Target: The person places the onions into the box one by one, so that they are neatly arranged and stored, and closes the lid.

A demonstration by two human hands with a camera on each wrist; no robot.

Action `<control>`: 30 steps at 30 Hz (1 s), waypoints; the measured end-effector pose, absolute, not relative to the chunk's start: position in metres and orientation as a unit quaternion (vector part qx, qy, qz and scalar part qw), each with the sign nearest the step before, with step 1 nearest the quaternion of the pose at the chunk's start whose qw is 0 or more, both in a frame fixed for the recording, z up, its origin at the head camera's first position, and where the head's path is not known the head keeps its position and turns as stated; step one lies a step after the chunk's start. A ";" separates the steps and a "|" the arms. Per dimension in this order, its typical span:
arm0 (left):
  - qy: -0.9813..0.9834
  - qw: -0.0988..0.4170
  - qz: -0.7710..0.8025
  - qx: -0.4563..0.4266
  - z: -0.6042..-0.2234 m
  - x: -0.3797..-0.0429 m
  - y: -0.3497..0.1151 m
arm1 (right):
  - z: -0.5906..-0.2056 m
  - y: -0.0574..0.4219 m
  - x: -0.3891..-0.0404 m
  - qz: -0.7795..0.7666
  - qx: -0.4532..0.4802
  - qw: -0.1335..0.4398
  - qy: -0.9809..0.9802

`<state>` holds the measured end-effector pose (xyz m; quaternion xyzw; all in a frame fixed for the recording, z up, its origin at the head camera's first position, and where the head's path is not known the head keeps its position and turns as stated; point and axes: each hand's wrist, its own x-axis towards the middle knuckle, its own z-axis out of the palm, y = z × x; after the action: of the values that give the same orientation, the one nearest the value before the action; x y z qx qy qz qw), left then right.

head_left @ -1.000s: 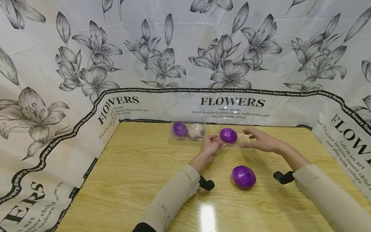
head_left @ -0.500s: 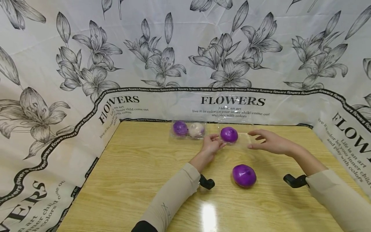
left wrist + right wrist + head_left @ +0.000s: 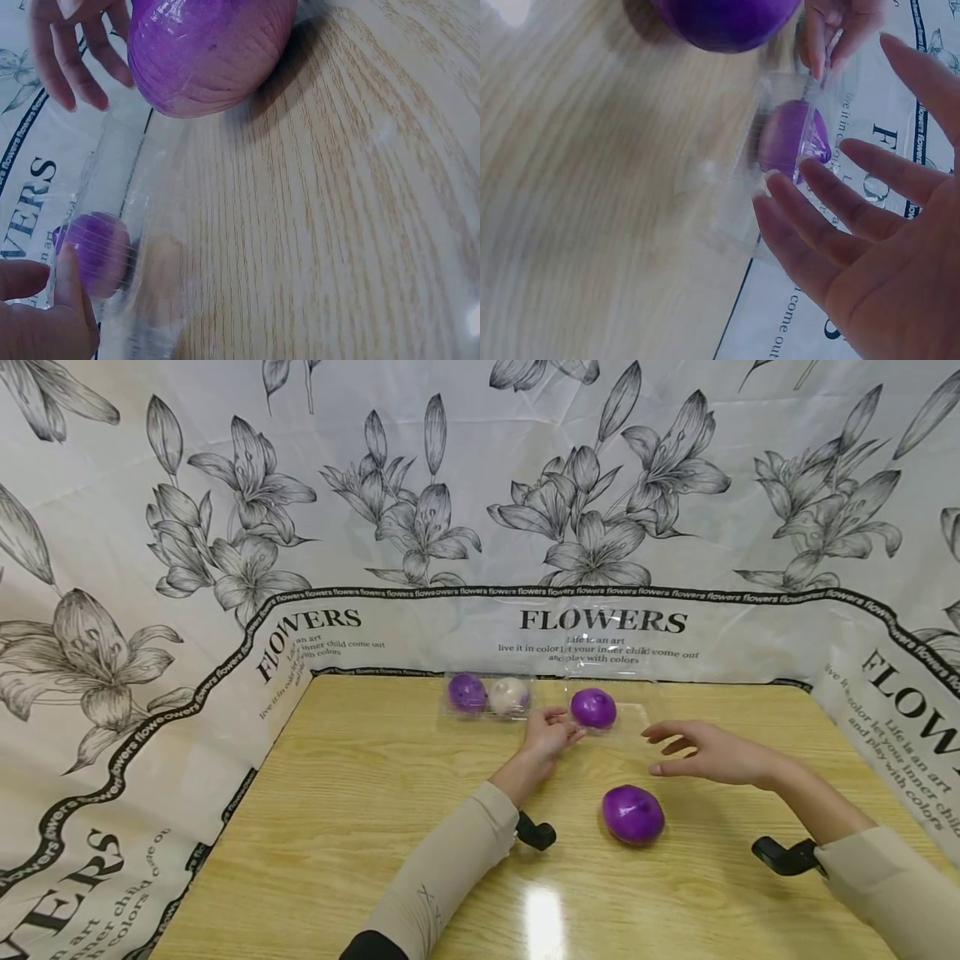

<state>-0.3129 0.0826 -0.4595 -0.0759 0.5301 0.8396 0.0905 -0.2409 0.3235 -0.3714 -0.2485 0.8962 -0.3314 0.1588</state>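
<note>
My left hand (image 3: 549, 735) pinches the near left edge of a clear plastic box (image 3: 735, 217), whose lid stands raised against the cloth behind. In the box's left part sits a glossy purple onion-shaped ball (image 3: 593, 708); the right part holds nothing visible. Fingers spread and slightly bent, my right hand (image 3: 708, 752) hovers right of the box and in front of it, touching nothing. Between the forearms, a larger-looking purple onion-shaped ball (image 3: 633, 815) lies on the table; the left wrist view shows its paler, wrinkled side.
Left of the left hand stands another clear box (image 3: 487, 714) with a dark-spotted purple ball (image 3: 467, 692) and a whitish ball (image 3: 509, 696). Flower-printed cloth (image 3: 420, 635) walls in the wooden table (image 3: 360, 793) at the back and sides.
My right hand has drawn away from the box, moving right and then toward the front. The left hand keeps its place on the box edge, and the balls have not moved.
</note>
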 end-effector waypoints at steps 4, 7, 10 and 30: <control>0.530 0.089 0.840 -0.074 -0.458 -0.312 0.083 | -0.377 0.322 -0.234 -0.354 -0.242 0.196 0.882; 0.530 0.092 0.840 -0.070 -0.457 -0.312 0.083 | -0.383 0.322 -0.230 -0.363 -0.242 0.225 0.871; 0.530 0.092 0.840 -0.068 -0.457 -0.311 0.083 | -0.389 0.320 -0.228 -0.368 -0.247 0.244 0.862; 0.529 0.083 0.843 -0.061 -0.458 -0.311 0.084 | -0.419 0.306 -0.225 -0.369 -0.278 0.256 0.849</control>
<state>-0.3105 0.0838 -0.4584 -0.0613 0.5287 0.8426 0.0827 -0.2253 0.3060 -0.4189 -0.2778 0.8493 -0.3686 0.2561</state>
